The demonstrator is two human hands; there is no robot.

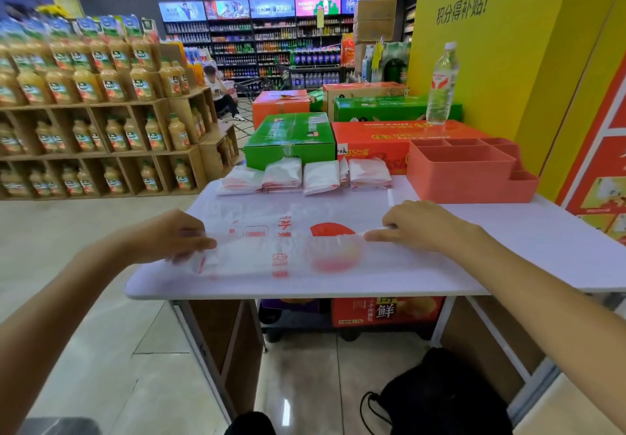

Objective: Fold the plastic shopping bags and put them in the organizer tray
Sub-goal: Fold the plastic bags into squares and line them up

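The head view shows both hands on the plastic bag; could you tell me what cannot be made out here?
- Plastic bag: near edge and red print smeared by motion blur.
- Left hand: fingertips blurred against the film.
- Organizer tray: compartment floors hidden by its own walls.
- Folded bags: count unclear, they overlap.

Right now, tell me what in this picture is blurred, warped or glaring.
Head view: the bag is smeared by motion along its near fold, most beside the left hand; the right hand is sharper. Wide-angle distortion bows the table edge and the juice shelves at left. The floor shows a glare streak; the tray and folded bags are fairly crisp.
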